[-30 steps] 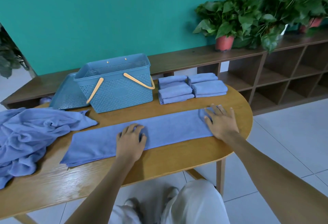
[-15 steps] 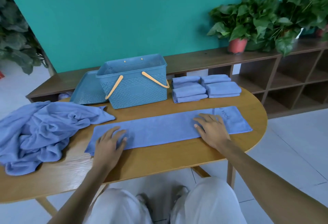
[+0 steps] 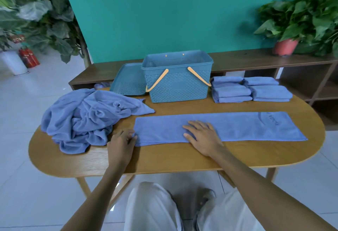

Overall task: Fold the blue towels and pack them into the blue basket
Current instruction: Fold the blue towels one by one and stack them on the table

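Two hands | left hand (image 3: 121,142) at towel (image 3: 237,126) end; right hand (image 3: 202,136) flat (mid-strip)

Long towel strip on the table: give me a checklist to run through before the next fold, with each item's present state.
1. Long towel strip flat, no bunching: ok.
2. Left hand at strip's left end: ok; grip on the edge: cannot tell.
3. Right hand flat on the strip: ok.
4. Crumpled towels off the strip: ok.
5. Blue basket lid off: ok; inside: cannot tell.
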